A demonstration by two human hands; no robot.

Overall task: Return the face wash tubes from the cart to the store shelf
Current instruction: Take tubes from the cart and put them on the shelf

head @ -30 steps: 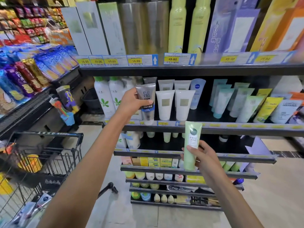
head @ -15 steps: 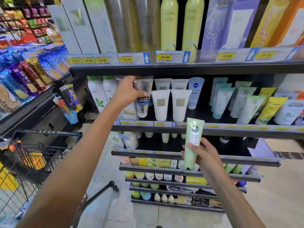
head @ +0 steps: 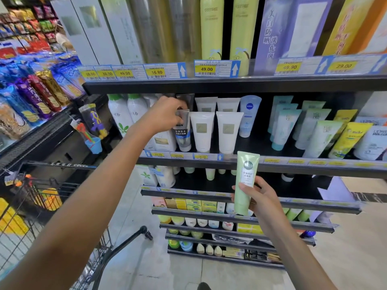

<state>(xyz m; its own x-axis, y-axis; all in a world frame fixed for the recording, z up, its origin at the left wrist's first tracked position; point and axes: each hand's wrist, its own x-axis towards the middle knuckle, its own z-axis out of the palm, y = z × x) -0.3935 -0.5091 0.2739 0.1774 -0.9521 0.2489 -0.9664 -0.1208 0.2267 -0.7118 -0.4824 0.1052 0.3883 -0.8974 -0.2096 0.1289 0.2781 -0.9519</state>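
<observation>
Left arm extended up to store shelf [head: 230, 162]; left hand [head: 165, 116] closed around top of grey tube [head: 183, 132], standing cap-down on shelf just beside white tubes [head: 202, 131]. Right arm raised lower, bent at wrist; right hand [head: 259, 197] wrapped around lower half of green tube [head: 245, 181], upright in front of shelf edge. Cart [head: 31, 206] at lower left.

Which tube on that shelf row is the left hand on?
The grey MEN tube, cap down at the shelf's front edge, just left of the two white tubes. Left hand grips its top; it is the only grey one in front.
</observation>
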